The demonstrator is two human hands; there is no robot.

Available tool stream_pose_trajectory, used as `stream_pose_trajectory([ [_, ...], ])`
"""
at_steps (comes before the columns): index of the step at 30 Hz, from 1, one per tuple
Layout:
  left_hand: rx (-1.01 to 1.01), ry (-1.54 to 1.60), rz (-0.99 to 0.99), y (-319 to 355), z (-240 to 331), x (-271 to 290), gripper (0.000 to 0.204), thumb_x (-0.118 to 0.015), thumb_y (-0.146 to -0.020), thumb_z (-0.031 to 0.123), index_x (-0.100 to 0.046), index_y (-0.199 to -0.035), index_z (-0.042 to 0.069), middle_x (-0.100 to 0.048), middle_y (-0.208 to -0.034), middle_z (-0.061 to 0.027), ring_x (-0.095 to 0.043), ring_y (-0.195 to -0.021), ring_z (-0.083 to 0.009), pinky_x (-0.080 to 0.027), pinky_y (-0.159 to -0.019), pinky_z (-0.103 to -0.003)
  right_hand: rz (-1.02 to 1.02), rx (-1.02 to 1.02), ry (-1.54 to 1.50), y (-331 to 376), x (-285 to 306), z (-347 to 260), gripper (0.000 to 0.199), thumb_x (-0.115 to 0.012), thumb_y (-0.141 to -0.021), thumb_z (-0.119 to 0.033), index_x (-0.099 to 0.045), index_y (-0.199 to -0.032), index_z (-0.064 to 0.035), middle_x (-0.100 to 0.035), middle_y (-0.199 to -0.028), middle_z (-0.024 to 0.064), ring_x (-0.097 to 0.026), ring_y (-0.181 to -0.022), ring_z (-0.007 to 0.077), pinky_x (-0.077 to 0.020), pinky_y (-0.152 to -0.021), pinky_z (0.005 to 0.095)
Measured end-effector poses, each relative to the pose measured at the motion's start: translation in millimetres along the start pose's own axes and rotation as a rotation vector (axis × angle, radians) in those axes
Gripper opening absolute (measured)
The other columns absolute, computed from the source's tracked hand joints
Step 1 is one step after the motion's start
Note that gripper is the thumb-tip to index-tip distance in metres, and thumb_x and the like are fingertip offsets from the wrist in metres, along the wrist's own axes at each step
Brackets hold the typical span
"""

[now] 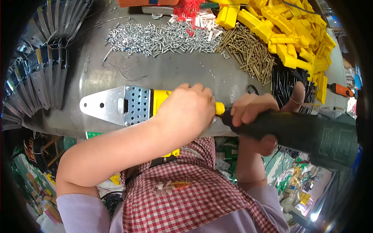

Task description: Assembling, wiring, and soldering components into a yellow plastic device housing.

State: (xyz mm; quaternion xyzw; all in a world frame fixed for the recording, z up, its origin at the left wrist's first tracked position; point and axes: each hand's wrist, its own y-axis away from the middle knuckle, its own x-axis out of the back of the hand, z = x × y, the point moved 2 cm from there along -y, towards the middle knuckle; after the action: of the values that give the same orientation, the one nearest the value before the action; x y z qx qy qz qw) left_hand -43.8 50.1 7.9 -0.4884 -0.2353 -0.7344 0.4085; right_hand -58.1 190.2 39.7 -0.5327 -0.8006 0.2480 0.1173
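My left hand [187,108] is wrapped round the yellow plastic handle [159,100] of what looks like a pipe welding iron. Its flat silver heating plate [105,105] points left, joined to the handle by a perforated metal guard [138,104]. Closed round a dark electric screwdriver [295,126], my right hand [258,110] keeps it nearly level, nose toward the left. The nose meets, or almost meets, the yellow end [220,109] of the handle just right of my left fist. A screw at that spot cannot be made out.
Silver screws [175,40] and small nuts [126,37] lie heaped along the far side of the grey bench [155,70], beside brass-coloured screws [248,50]. Yellow handle shells [287,31] pile up far right, above black cables [287,85]. Metal plate assemblies [42,77] stand at left.
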Motion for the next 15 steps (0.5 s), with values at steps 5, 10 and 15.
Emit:
stream_pose_trajectory([
  [5, -0.038, -0.028, -0.038, 6.7, -9.1, 3.4, 0.038, -0.067, -0.074, 0.026, -0.062, -0.106, 0.006, -0.06, -0.092, -0.0058, -0.059, -0.09, -0.0239, -0.046, -0.078, -0.035, -0.134, 0.021, -0.055, 1.3, -0.3, 5.8, 0.086, -0.066, -0.084, -0.045, -0.014, -0.143, -0.0116, -0.055, -0.078, 0.0109, -0.055, -0.062, 0.0215, -0.0484, -0.06, 0.035],
  [10, 0.015, 0.032, -0.108, 10.9, -12.8, 10.9, 0.039, -0.067, -0.076, 0.027, -0.062, -0.11, 0.009, -0.06, -0.091, -0.0083, -0.062, -0.09, -0.026, -0.046, -0.081, -0.037, -0.215, 0.053, -0.083, 0.9, 1.1, 8.2, 0.086, -0.068, -0.083, -0.044, -0.016, -0.143, -0.0115, -0.055, -0.078, 0.0108, -0.055, -0.062, 0.0213, -0.0479, -0.06, 0.0347],
  [15, -0.011, -0.022, 0.009, 6.3, -13.2, 3.3, 0.036, -0.067, -0.075, 0.025, -0.063, -0.106, 0.008, -0.061, -0.086, -0.0094, -0.063, -0.086, -0.0273, -0.047, -0.078, -0.038, 0.003, 0.005, -0.165, 14.9, -9.8, 2.2, 0.089, -0.081, -0.072, -0.034, -0.025, -0.136, -0.0066, -0.06, -0.08, 0.0102, -0.059, -0.07, 0.0228, -0.0476, -0.065, 0.0313],
])
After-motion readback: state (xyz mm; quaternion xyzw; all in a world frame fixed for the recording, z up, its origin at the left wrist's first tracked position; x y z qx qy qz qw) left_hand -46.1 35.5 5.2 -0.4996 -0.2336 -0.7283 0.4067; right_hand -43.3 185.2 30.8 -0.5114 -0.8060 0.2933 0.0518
